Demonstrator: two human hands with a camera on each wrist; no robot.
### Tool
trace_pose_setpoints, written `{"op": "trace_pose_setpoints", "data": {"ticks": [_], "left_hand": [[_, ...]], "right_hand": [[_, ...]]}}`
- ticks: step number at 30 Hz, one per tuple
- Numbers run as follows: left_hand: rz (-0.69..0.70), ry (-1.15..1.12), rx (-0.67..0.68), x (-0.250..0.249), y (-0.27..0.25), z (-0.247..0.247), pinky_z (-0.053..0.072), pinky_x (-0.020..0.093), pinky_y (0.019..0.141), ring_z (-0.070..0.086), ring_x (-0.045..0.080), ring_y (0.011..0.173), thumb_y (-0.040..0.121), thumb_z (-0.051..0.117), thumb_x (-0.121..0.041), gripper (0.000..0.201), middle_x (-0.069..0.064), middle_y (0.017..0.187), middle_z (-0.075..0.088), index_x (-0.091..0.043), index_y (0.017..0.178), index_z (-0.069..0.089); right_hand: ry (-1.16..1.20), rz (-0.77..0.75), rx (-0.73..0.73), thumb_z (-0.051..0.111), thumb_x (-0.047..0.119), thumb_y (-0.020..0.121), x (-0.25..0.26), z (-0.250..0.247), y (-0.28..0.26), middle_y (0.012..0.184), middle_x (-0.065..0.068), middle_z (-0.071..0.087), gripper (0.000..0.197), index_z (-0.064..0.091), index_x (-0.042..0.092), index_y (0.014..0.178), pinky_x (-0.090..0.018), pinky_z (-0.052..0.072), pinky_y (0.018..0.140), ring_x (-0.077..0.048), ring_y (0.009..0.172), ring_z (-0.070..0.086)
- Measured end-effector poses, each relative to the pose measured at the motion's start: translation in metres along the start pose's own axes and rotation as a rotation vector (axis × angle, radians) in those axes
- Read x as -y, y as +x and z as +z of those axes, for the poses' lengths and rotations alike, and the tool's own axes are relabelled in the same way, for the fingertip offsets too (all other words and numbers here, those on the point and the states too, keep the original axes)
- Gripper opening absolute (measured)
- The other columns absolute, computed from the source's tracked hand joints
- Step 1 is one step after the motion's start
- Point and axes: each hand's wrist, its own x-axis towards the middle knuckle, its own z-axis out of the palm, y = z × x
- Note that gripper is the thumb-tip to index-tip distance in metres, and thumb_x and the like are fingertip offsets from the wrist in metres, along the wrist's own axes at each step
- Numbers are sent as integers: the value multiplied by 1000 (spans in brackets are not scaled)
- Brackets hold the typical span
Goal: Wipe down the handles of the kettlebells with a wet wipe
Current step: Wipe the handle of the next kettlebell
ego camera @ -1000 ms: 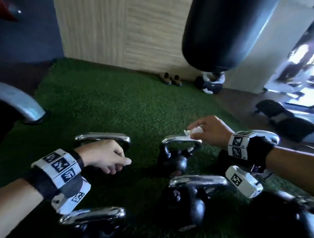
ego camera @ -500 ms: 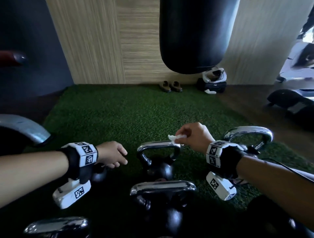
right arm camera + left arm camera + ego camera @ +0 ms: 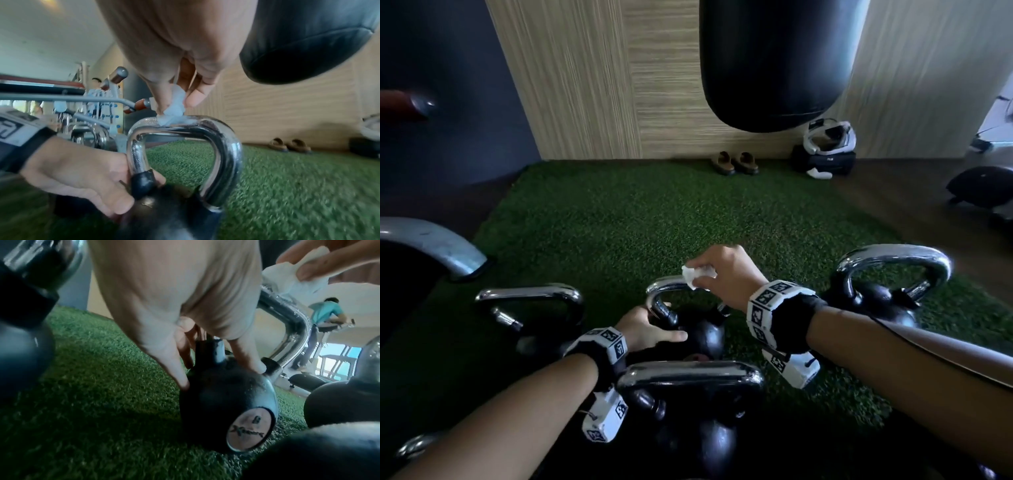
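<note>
Partly cut off at the far left edge: a curved grey metal bar (image 3: pixel 431 245) and, low in the corner, a sliver of chrome handle (image 3: pixel 416 445). Left of the grip, a black kettlebell with a wide chrome handle (image 3: pixel 530 296), its ball lost in shadow. Left hand (image 3: pixel 645 327) bracing the small black cast-iron kettlebell with a chrome loop handle (image 3: pixel 700 334): thumb and fingers (image 3: pixel 176 369) spread straight on either side of the handle's black post, tips pressed on the ball, not curled round it. Round label marked 8 on the ball's face; brand lettering too blurred to read. Directly above, right hand (image 3: pixel 726 270) pinching a crumpled white wet wipe (image 3: pixel 693 274) between thumb and fingertips (image 3: pixel 195 97), wipe touching the top bar of the loop, left of its middle. Nearer than the grip, a larger black kettlebell with a thick chrome handle (image 3: pixel 690 377), bottom cut off by the frame. Right of the grip, another black kettlebell with a tall arched chrome handle (image 3: pixel 893 267), partly behind the right wrist. Beyond the grip, open green artificial turf (image 3: pixel 671 219) up to a wooden wall, a black punching bag (image 3: pixel 774 61) hanging above, top out of view. Brown slippers (image 3: pixel 734 163) at the wall.
</note>
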Motion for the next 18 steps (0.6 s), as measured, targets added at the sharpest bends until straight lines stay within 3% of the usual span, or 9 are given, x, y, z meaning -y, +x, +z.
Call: {"op": "trace_pose_setpoints", "data": {"ticks": [2, 3, 6, 8, 9, 11, 14, 16, 18], "left_hand": [[14, 25, -20, 2, -4, 9, 55, 32, 95, 68, 19, 111, 40, 90, -78, 104, -1, 119, 71, -22, 123, 62], [23, 31, -34, 3, -5, 13, 53, 30, 94, 66, 18, 111, 42, 90, -77, 102, -2, 119, 69, -22, 123, 61], [82, 11, -59, 4, -5, 19, 48, 22, 82, 64, 14, 104, 54, 92, -68, 81, -9, 109, 67, -26, 116, 62], [98, 3, -60, 5, -3, 19, 50, 25, 94, 64, 13, 114, 45, 89, -78, 98, -10, 118, 67, -25, 123, 63], [109, 5, -65, 6, 0, 19, 50, 28, 100, 63, 14, 119, 39, 86, -83, 109, -10, 123, 66, -25, 127, 62], [112, 12, -56, 7, 1, 18, 50, 30, 103, 63, 15, 119, 38, 86, -84, 113, -9, 127, 65, -24, 131, 59], [101, 30, -68, 8, 1, 20, 55, 33, 99, 68, 18, 111, 38, 86, -84, 119, -5, 129, 65, -22, 135, 56], [103, 48, -76, 7, 1, 21, 51, 31, 103, 64, 19, 119, 45, 87, -80, 117, -3, 136, 63, -20, 139, 54], [84, 48, -82, 7, 2, 24, 46, 29, 105, 58, 21, 130, 56, 90, -70, 110, 1, 142, 59, -16, 143, 51]], "right_hand": [[-107, -5, 84, 67, 15, 94, 1, 3, 2, 104, -4, 66, 13, 78, 15, 101, -35, 54, 90, -19, 93, 63], [-139, -3, 112, 65, 14, 96, 0, 4, 2, 104, -6, 63, 13, 77, 11, 101, -36, 53, 90, -20, 91, 62], [-203, 20, 116, 63, 13, 98, -11, 0, -1, 98, 3, 57, 12, 75, 12, 98, -23, 51, 79, -11, 86, 56], [-186, 85, 104, 65, 8, 96, -21, -9, -1, 84, 17, 50, 16, 74, 18, 87, -8, 39, 63, -2, 77, 54], [-184, 108, 112, 67, 9, 96, -25, -13, 0, 78, 20, 47, 16, 75, 19, 88, -6, 36, 61, 2, 73, 52], [-201, 99, 158, 68, 13, 95, -25, -19, 3, 77, 19, 46, 12, 79, 19, 96, -14, 43, 69, -4, 78, 56], [-223, 39, 183, 66, 9, 95, -15, -15, 4, 92, 5, 57, 16, 80, 16, 95, -31, 55, 84, -19, 92, 66], [-232, 65, 163, 64, 0, 92, -15, -12, 3, 92, 0, 65, 20, 80, 12, 90, -33, 59, 83, -20, 88, 70], [-259, 135, 157, 64, -1, 92, -20, -15, 0, 81, 2, 66, 18, 78, 9, 90, -27, 56, 74, -17, 79, 67]]}}
